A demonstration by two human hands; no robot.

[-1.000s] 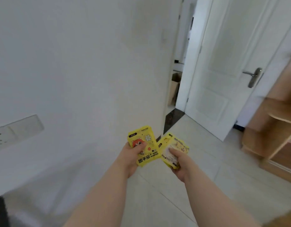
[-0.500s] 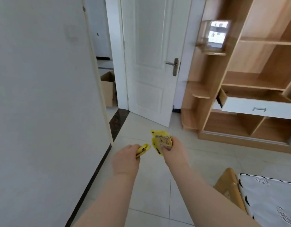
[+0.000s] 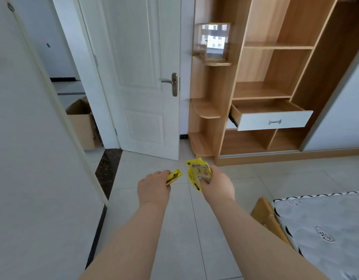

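A single yellow packet point(image 3: 174, 176) is gripped in the left hand point(image 3: 154, 188), the fingers curled round it so that only its edge is seen just right of the knuckles, below the middle of the frame. A bunch of yellow packets point(image 3: 198, 172) is clutched in the right hand point(image 3: 217, 185), fanned upward and to the left of the thumb. The two lots are held near each other but apart, over the tiled floor point(image 3: 146, 229).

A second ago the printed face of the left packet was turned toward the camera and a blank wall filled most of the view. Half a second ago both grips were already as they are now.

Since then the room has been brought further into view. The white door point(image 3: 142, 77) is seen at upper centre, and the wooden wardrobe point(image 3: 261, 63) at upper right with its white-fronted drawer point(image 3: 273, 120) pulled out. A cardboard box point(image 3: 81, 122) is seen through the doorway at left, and a corner of the mattress point(image 3: 326, 229) at lower right.
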